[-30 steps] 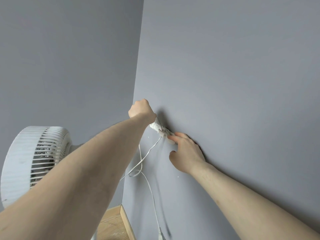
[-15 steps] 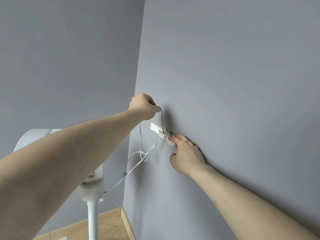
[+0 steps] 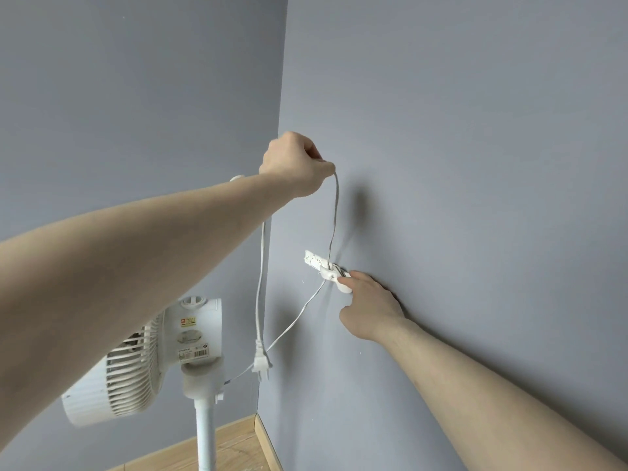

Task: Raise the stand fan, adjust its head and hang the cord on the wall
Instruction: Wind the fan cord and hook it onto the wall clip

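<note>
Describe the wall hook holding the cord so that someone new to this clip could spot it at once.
Start at the room corner where the two grey walls meet, then move right along the right wall. The white hook strip is mounted there, with the right hand touching its lower end. It alone is fixed to the wall, and the cord passes through it.

The left forearm [image 3: 142, 266] covers most of the fan [image 3: 142, 362] head; its pole runs off the bottom edge. At the white hook strip [image 3: 326, 266], right hand [image 3: 368, 309] fingertips hide the cord [image 3: 334, 215] catch. Fan labels are unreadable.
</note>
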The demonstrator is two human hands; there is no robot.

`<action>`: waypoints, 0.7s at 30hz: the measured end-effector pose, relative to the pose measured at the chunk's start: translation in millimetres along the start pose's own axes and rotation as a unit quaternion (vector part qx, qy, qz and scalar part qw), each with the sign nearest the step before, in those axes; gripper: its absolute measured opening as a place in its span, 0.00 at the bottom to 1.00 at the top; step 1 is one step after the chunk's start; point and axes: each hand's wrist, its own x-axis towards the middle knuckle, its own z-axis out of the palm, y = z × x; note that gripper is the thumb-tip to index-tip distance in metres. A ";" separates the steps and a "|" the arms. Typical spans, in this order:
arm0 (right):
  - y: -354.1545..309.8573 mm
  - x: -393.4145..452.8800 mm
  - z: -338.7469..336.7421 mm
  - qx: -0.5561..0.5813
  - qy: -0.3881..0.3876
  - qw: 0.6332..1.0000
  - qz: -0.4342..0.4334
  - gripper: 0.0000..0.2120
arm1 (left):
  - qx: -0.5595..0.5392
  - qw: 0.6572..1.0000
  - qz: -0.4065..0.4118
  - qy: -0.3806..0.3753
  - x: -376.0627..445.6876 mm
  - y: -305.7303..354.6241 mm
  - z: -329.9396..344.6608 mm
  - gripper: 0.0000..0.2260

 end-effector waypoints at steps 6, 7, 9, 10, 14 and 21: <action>-2.0 3.2 -5.4 0.326 0.083 0.936 0.108 0.15 | -0.032 0.980 -0.019 -0.195 -27.7 34.8 -7.2 0.10; -4.4 2.0 -12.0 0.438 0.064 0.886 0.140 0.13 | -0.036 0.973 -0.015 -0.228 -35.2 39.7 -7.5 0.10; -11.6 -3.0 -31.3 0.595 0.002 0.786 0.168 0.14 | -0.036 0.959 0.002 -0.280 -52.1 44.7 -7.1 0.10; -12.9 -5.1 -41.2 0.642 -0.020 0.746 0.174 0.17 | -0.040 0.950 0.009 -0.310 -61.1 44.4 -5.8 0.11; -14.9 -6.4 -65.9 0.703 -0.021 0.692 0.165 0.17 | -0.059 0.883 0.028 -0.465 -93.5 26.5 0.9 0.10; -5.5 -19.3 -51.9 0.538 0.112 0.815 0.183 0.15 | 0.039 0.899 -0.038 -0.434 -103.7 -51.3 21.9 0.11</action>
